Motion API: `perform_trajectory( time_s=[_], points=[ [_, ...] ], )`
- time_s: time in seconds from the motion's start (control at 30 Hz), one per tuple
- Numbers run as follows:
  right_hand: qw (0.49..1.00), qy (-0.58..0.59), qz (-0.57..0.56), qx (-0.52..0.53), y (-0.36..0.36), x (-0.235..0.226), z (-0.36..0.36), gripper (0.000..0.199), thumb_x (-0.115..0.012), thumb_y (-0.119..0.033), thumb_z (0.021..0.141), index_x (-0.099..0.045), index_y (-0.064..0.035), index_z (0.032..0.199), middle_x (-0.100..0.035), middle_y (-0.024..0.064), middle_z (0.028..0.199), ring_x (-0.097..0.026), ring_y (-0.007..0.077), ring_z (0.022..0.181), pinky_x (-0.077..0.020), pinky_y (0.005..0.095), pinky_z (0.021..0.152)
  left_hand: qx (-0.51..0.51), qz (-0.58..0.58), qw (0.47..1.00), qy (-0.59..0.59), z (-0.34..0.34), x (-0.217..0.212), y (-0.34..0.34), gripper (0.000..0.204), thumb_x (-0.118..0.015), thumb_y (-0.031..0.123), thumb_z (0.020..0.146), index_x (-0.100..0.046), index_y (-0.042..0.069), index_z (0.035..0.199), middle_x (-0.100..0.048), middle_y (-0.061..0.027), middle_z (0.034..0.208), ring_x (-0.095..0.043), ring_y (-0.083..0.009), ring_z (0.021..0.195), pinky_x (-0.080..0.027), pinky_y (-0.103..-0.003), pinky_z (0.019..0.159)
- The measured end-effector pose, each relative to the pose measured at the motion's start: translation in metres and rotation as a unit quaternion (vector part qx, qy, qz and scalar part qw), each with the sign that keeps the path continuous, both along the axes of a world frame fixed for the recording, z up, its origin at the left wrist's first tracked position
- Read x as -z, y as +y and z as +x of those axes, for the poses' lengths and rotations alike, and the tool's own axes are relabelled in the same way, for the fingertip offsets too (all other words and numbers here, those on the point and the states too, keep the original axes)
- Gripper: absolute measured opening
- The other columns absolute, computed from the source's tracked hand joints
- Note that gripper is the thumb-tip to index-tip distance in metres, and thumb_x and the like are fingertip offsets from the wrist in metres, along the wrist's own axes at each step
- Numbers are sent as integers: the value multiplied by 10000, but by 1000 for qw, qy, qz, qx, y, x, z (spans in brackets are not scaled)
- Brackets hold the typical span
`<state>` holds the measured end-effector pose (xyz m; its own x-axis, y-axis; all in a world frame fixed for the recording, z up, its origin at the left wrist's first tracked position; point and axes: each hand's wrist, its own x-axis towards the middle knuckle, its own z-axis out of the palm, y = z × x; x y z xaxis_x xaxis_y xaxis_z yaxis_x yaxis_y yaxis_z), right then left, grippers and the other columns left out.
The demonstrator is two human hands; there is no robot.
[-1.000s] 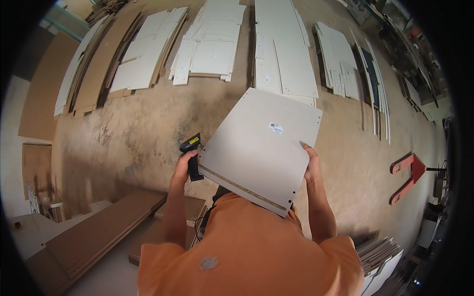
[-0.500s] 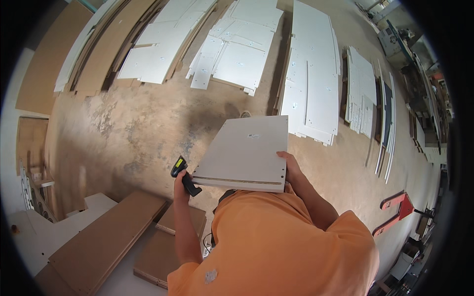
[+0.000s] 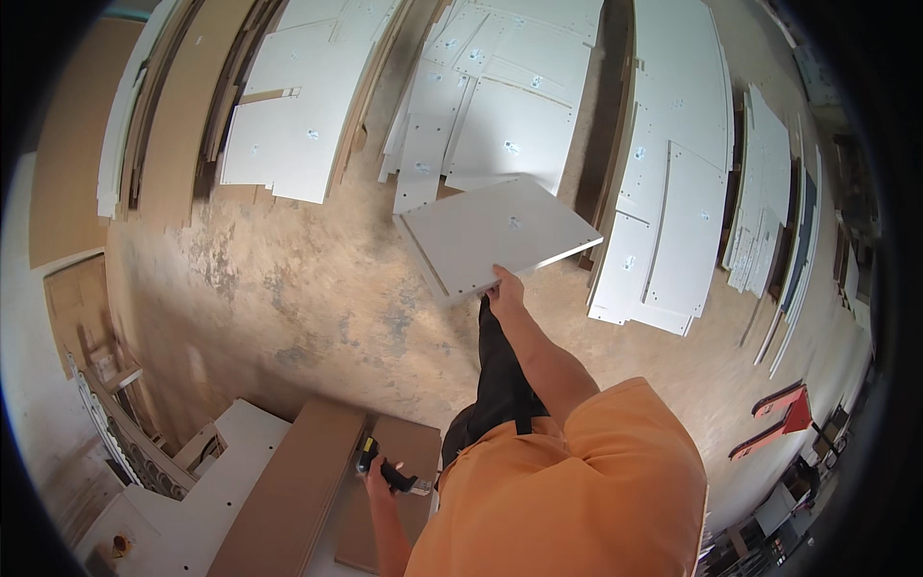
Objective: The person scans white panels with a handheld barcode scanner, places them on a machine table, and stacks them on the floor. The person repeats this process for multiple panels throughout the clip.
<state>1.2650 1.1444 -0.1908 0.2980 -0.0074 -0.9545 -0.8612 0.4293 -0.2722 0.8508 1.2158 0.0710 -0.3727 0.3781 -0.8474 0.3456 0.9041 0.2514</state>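
Near the stacked boards (image 3: 510,125), the right hand (image 3: 507,288) is gripping a white panel (image 3: 500,231) by its near edge while the left hand (image 3: 380,480) is grasping a black scanner (image 3: 394,475) well apart, seemingly avoiding knocks.

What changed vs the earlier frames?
The white panel moved from close to the orange shirt out forward, toward the floor stacks; the right hand now holds it alone. The left hand came away from its left edge and swung back to the shirt's left. Unchanged: black scanner in the left hand, stacks and red pallet truck in place.
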Motion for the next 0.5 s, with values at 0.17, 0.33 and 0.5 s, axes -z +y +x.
perform_trajectory(
  time_s=[0.17, 0.33, 0.5],
  points=[
    [990, -15, 49, 134, 110, 66, 54, 262, -655, -94, 908, -572, -80, 1156, -624, 71, 1078, -637, 213, 978, -558, 355, 751, 164, -6, 986, -10, 77, -26, 47, 304, -666, 234, 837, -565, 59, 1064, -710, -84, 770, -588, -121, 481, -335, -245, 320],
    [996, 3, 69, -60, 155, 109, 69, 157, -615, -132, 934, -615, -96, 1087, -679, 95, 1000, -668, 213, 898, -578, 350, 733, 246, -15, 969, -11, 110, -27, 73, 222, -704, 187, 785, -689, -31, 824, -672, -77, 739, -588, -147, 576, -445, -293, 530],
    [654, -321, -85, -680, 131, 112, 27, 147, -579, -139, 910, -680, -80, 821, -720, 111, 995, -681, 272, 804, -566, 402, 678, 295, 0, 954, -53, 93, -15, 82, 221, -727, 136, 762, -660, -36, 882, -684, -84, 805, -646, -173, 761, -494, -310, 742]
  ],
)
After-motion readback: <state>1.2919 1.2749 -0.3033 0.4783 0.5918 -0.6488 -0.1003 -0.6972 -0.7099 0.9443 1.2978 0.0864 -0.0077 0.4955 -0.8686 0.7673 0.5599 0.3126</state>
